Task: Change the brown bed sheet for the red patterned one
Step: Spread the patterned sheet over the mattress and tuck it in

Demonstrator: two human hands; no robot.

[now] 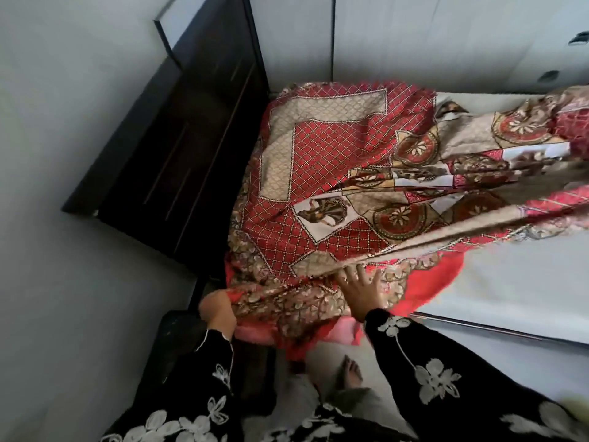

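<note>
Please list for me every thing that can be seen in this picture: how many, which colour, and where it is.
red patterned sheet: one, red and beige, crumpled over the head end of the mattress
mattress: one, white, bare at the right
headboard: one, dark brown, upper left
cupboard doors: at least two, white, top right, behind the mattress
dark stand: one, black, lower left; its kind is unclear
sleeves: two, black with white flowers, bottom
foot: one, bare, bottom centre
left hand: one, grips the sheet's edge at the mattress corner
right hand: one, flat on the sheet, fingers spread
</note>
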